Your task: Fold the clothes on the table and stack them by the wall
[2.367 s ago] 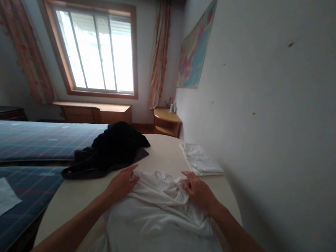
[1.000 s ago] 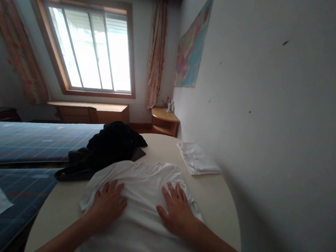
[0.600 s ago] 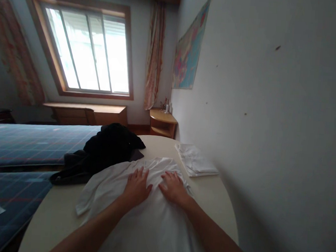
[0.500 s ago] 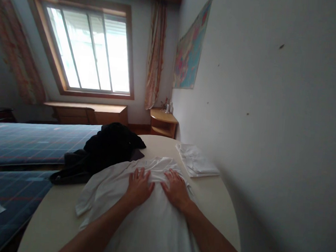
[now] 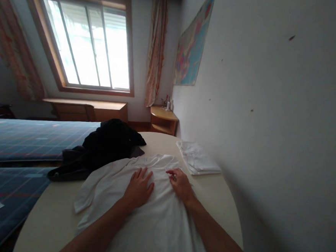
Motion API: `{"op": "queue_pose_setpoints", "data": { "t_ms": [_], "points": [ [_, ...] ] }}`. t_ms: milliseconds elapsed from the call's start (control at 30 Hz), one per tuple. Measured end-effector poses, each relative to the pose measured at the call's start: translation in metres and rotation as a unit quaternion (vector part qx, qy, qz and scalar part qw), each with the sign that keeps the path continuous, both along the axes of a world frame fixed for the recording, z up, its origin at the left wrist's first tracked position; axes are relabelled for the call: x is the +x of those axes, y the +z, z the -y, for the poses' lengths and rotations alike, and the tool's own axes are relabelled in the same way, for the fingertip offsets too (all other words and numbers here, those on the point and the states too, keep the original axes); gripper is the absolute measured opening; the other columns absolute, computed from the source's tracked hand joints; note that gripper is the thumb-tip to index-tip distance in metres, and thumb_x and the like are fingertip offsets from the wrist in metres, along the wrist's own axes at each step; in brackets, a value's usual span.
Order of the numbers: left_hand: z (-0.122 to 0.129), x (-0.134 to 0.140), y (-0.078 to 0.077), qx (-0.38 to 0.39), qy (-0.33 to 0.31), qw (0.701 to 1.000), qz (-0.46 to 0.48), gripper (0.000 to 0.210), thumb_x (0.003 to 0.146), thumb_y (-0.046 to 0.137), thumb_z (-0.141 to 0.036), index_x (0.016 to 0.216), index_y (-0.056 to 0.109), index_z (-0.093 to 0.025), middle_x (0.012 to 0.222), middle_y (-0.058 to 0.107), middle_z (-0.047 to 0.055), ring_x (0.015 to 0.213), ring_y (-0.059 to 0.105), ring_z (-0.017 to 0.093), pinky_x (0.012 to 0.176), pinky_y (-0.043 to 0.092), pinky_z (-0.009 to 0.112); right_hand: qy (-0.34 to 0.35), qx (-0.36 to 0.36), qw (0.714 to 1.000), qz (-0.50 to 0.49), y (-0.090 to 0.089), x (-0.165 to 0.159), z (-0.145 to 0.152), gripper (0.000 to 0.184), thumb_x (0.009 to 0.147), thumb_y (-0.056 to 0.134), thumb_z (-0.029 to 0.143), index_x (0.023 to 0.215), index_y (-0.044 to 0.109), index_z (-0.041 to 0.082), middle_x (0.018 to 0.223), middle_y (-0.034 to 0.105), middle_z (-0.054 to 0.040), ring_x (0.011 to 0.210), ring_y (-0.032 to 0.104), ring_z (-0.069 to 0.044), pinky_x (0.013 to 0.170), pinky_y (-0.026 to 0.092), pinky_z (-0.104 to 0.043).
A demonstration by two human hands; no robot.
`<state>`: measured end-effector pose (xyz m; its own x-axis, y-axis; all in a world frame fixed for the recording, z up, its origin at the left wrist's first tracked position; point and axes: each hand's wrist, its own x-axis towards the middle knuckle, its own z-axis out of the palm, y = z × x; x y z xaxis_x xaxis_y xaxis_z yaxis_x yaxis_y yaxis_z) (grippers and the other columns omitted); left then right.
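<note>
I'd say smoothing step, white shirt (image 5: 157, 221): L hand (image 5: 138, 188) flat, fingers apart; R hand (image 5: 180, 183) curled, can't tell remotely if pinching; next prob. needs light touch.

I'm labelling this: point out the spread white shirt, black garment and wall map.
White shirt (image 5: 158, 214), head view: middle of body.
Black garment (image 5: 111, 142), head view: middle of heap.
Wall map (image 5: 191, 51), head view: middle of sheet.

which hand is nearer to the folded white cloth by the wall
Right. The right hand is at the white shirt, just short of the folded cloth and slightly left; the left hand lies on the shirt, farther left.
</note>
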<state>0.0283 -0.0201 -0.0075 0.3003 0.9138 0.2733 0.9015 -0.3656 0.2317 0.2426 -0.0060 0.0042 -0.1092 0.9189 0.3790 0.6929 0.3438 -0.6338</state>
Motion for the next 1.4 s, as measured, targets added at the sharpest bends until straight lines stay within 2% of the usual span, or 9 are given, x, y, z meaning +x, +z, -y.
{"op": "queue_pose_setpoints", "data": {
  "t_ms": [100, 200, 533, 667, 833, 967, 1100, 1233, 1400],
  "points": [
    [0.0, 0.0, 0.001, -0.01, -0.005, 1.0, 0.002, 0.049, 0.095, 0.052, -0.034, 0.142, 0.052, -0.02, 0.153, 0.042, 0.014, 0.144, 0.033, 0.033, 0.117, 0.026, 0.05, -0.063, 0.003, 0.998, -0.022, -0.002, 0.003, -0.004, 0.033, 0.084, 0.054, 0.018, 0.113, 0.069, 0.019, 0.111, 0.07, -0.0091, 0.101, 0.065, -0.022, 0.094, 0.05, -0.034],
    [0.0, 0.0, 0.0, -0.014, -0.005, 1.0, -0.001, 0.049, 0.095, 0.05, -0.034, 0.142, 0.051, -0.019, 0.154, 0.041, 0.015, 0.144, 0.033, 0.033, 0.118, 0.025, 0.05, -0.107, 0.007, 0.994, 0.027, -0.002, 0.005, -0.006, 0.037, 0.086, 0.061, 0.03, 0.12, 0.067, 0.015, 0.116, 0.069, -0.0126, 0.109, 0.062, -0.026, 0.1, 0.046, -0.038],
    [0.0, 0.001, 0.0, -0.023, -0.003, 1.0, -0.007, 0.05, 0.096, 0.049, -0.035, 0.143, 0.05, -0.02, 0.155, 0.04, 0.014, 0.145, 0.032, 0.033, 0.118, 0.025, 0.05, -0.157, 0.0, 0.979, 0.131, -0.005, 0.006, -0.011, 0.022, 0.084, 0.065, 0.032, 0.099, 0.071, 0.018, 0.105, 0.07, -0.0115, 0.108, 0.059, -0.027, 0.101, 0.041, -0.037],
    [0.0, 0.001, 0.001, -0.027, -0.004, 1.0, -0.009, 0.049, 0.096, 0.048, -0.034, 0.143, 0.05, -0.02, 0.155, 0.04, 0.013, 0.145, 0.032, 0.032, 0.118, 0.025, 0.049, -0.138, 0.021, 0.988, 0.066, 0.003, 0.004, -0.008, 0.013, 0.088, 0.059, 0.031, 0.088, 0.067, 0.02, 0.095, 0.072, -0.0083, 0.098, 0.063, -0.025, 0.092, 0.045, -0.035],
    [0.0, 0.001, 0.002, -0.008, -0.029, 1.0, 0.008, 0.046, 0.095, 0.049, -0.032, 0.139, 0.054, -0.02, 0.15, 0.047, 0.012, 0.143, 0.036, 0.03, 0.118, 0.027, 0.048, 0.004, 0.011, 0.999, -0.047, 0.016, -0.004, 0.007, 0.03, 0.096, 0.049, 0.043, 0.112, 0.062, 0.021, 0.094, 0.073, -0.0038, 0.079, 0.067, -0.019, 0.077, 0.05, -0.03],
    [0.0, 0.001, 0.005, 0.008, -0.048, 0.999, 0.024, 0.042, 0.092, 0.052, -0.028, 0.133, 0.057, -0.021, 0.144, 0.054, 0.009, 0.136, 0.044, 0.027, 0.116, 0.032, 0.044, 0.08, 0.009, 0.997, 0.011, 0.014, -0.004, 0.013, 0.035, 0.097, 0.047, 0.039, 0.124, 0.061, 0.021, 0.117, 0.071, -0.0077, 0.107, 0.065, -0.021, 0.097, 0.047, -0.035],
    [0.0, 0.001, 0.004, 0.028, -0.021, 0.999, 0.03, 0.045, 0.091, 0.054, -0.029, 0.136, 0.057, -0.019, 0.148, 0.049, 0.01, 0.14, 0.038, 0.031, 0.118, 0.028, 0.048, 0.014, -0.007, 0.991, 0.137, 0.004, 0.001, 0.012, 0.052, 0.096, 0.049, 0.041, 0.141, 0.051, 0.015, 0.147, 0.051, -0.015, 0.14, 0.041, -0.027, 0.118, 0.025, -0.045],
    [0.001, 0.001, 0.001, 0.021, -0.008, 0.999, 0.025, 0.049, 0.091, 0.057, -0.036, 0.137, 0.056, -0.019, 0.15, 0.048, 0.012, 0.142, 0.035, 0.036, 0.116, 0.029, 0.052, 0.0, -0.091, 0.969, 0.23, 0.001, 0.004, 0.016, 0.064, 0.095, 0.046, 0.056, 0.149, 0.045, 0.02, 0.158, 0.035, -0.0127, 0.148, 0.026, -0.03, 0.121, 0.014, -0.05],
    [-0.001, 0.0, 0.005, 0.041, -0.012, 0.998, 0.038, 0.041, 0.091, 0.057, -0.032, 0.131, 0.06, -0.021, 0.137, 0.06, 0.008, 0.131, 0.048, 0.029, 0.112, 0.036, 0.045, 0.0, -0.136, 0.957, 0.256, 0.008, 0.003, 0.019, 0.064, 0.097, 0.04, 0.058, 0.152, 0.039, 0.027, 0.162, 0.028, -0.0075, 0.15, 0.016, -0.032, 0.121, 0.01, -0.05]
  ]
}}
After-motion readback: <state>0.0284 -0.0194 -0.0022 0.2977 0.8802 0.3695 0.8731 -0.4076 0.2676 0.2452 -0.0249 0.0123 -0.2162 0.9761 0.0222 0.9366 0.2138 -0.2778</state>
